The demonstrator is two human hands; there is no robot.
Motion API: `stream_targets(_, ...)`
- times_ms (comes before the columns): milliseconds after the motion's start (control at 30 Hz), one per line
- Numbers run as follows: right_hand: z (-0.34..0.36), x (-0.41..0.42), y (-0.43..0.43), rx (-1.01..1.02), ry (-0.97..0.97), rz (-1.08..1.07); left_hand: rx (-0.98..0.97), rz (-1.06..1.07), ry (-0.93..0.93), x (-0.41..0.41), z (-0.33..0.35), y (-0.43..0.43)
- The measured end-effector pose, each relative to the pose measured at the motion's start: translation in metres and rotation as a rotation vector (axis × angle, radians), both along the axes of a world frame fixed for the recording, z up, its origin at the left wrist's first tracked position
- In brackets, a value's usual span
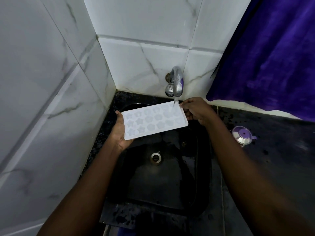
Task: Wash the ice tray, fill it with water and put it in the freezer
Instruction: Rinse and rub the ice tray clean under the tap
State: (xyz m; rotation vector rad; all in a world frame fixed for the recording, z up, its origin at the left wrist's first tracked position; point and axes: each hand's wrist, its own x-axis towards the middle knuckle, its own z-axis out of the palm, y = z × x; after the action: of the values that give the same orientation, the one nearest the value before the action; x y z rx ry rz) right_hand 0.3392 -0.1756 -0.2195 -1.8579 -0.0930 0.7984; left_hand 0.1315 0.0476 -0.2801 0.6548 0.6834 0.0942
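A white ice tray (154, 120) with star and flower moulds is held flat over the black sink (170, 181). My left hand (119, 132) grips its near-left end from underneath. My right hand (196, 110) pinches its far-right end. Water runs from the chrome tap (177, 82) onto the tray's far-right corner, right beside my right fingers.
The sink drain (156, 157) lies below the tray. White marbled tiles cover the wall on the left and behind the tap. A purple curtain (272, 57) hangs at the right. On the wet black counter (281, 159) to the right stands a small steel lid with a purple knob (242, 135).
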Motion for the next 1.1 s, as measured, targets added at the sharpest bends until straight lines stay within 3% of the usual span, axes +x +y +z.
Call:
stream_targets(300,0.016,0.022,0.020,-0.017,-0.051,-0.027,-0.005,-0.053,0.023,0.000,0.002,-0.022)
stream_targets(633,0.043,0.028,0.047,-0.182,-0.245,0.217,0.008,-0.055,0.052,0.033,0.012,-0.059)
stream_targets(767,0.049,0.026,0.058,-0.127,-0.334,0.316,0.025,-0.046,0.069,0.037,0.013,-0.062)
stream_targets(900,0.043,0.028,0.070,-0.316,-0.458,0.368,0.032,-0.032,0.090,0.035,0.012,-0.058)
stream_targets(1100,0.035,0.026,0.076,-0.345,-0.477,0.295,0.007,-0.038,0.071,0.028,0.016,-0.056)
